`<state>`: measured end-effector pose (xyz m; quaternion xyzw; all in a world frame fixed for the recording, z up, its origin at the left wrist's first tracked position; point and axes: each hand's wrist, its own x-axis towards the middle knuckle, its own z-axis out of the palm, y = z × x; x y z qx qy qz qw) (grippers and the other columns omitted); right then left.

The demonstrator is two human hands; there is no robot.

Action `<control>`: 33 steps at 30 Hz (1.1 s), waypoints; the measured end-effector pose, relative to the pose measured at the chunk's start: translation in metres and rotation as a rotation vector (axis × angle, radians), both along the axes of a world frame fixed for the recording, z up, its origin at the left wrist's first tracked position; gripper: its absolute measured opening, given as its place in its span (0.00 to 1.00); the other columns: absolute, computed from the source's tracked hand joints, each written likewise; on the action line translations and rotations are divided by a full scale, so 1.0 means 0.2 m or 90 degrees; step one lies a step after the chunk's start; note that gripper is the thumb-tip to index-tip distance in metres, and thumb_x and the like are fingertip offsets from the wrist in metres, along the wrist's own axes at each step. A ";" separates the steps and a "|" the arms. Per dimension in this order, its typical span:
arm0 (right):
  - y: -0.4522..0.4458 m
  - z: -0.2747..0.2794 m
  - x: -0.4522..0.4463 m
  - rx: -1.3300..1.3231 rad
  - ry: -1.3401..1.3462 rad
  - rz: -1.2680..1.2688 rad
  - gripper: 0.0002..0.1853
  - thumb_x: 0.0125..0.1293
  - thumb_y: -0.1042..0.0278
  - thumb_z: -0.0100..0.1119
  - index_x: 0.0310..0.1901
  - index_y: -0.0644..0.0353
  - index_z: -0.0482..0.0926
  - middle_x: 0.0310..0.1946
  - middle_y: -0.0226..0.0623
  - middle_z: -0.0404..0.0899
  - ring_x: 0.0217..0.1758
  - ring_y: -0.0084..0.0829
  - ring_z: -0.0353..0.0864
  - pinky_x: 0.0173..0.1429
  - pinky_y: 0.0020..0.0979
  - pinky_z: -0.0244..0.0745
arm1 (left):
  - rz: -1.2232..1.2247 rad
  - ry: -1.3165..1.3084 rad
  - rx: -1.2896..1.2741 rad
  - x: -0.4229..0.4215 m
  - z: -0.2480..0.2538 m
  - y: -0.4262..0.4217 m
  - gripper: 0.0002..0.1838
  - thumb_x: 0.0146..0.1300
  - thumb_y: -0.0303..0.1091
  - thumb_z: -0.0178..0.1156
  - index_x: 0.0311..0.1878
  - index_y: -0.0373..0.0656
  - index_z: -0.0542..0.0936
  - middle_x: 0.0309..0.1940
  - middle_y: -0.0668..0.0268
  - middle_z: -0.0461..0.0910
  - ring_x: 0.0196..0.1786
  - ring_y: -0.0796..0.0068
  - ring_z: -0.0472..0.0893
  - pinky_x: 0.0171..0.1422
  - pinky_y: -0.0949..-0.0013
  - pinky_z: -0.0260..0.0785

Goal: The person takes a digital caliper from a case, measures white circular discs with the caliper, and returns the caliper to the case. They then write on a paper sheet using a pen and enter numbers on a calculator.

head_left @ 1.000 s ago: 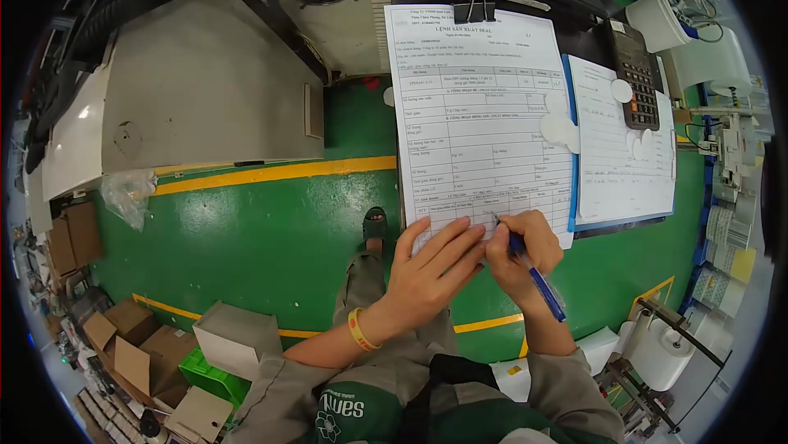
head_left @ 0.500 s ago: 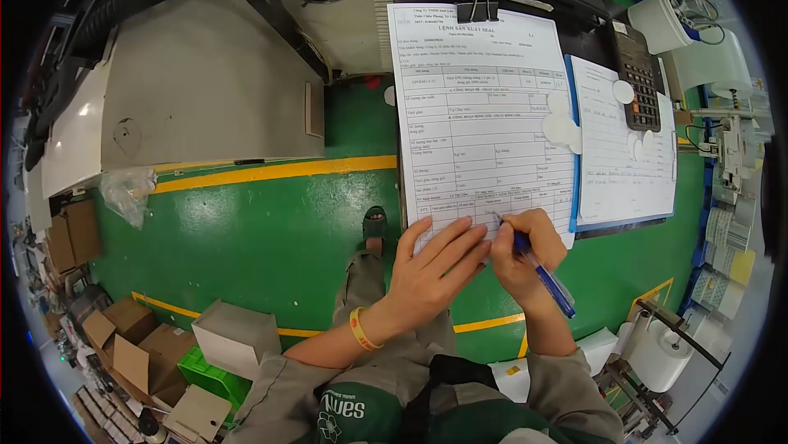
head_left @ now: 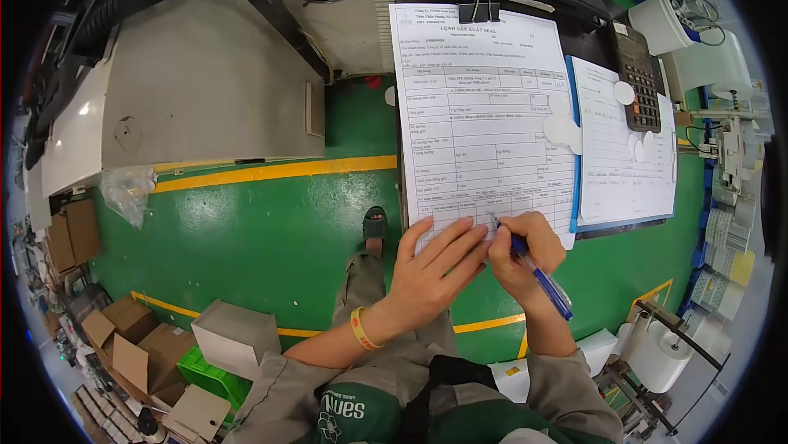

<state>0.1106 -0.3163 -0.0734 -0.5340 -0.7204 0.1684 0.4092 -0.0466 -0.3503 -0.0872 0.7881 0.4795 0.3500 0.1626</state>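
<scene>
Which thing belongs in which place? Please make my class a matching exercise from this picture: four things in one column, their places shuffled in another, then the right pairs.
Things
1. Pen
2. Binder clip
3. Calculator
4. Left hand

Places
A. Partly over the papers right of the printed form
B. Fingers over the printed form's lower part
C. Held in the right hand
D. At the printed form's top edge

Pairs: 1-C; 2-D; 3-A; 4-B

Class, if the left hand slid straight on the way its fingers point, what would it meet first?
Sliding over the paper, the left hand would probably first meet the pen or the right hand gripping it; they sit too close together to tell which.
</scene>
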 end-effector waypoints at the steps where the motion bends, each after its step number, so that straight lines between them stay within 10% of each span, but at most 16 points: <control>1: 0.00 0.00 0.00 0.002 -0.001 0.005 0.07 0.49 0.79 0.62 0.32 0.63 0.78 0.21 0.36 0.75 0.20 0.32 0.76 0.25 0.28 0.72 | 0.000 -0.001 0.000 0.00 0.00 0.00 0.16 0.52 0.33 0.66 0.46 0.44 0.82 0.53 0.69 0.79 0.61 0.72 0.76 0.68 0.55 0.56; 33: 0.00 0.03 0.00 -0.029 -0.022 -0.016 0.06 0.50 0.79 0.61 0.31 0.62 0.78 0.22 0.36 0.75 0.20 0.32 0.75 0.26 0.28 0.71 | -0.004 -0.002 0.001 0.00 0.00 0.00 0.17 0.52 0.33 0.66 0.47 0.44 0.82 0.54 0.69 0.79 0.61 0.73 0.75 0.68 0.56 0.55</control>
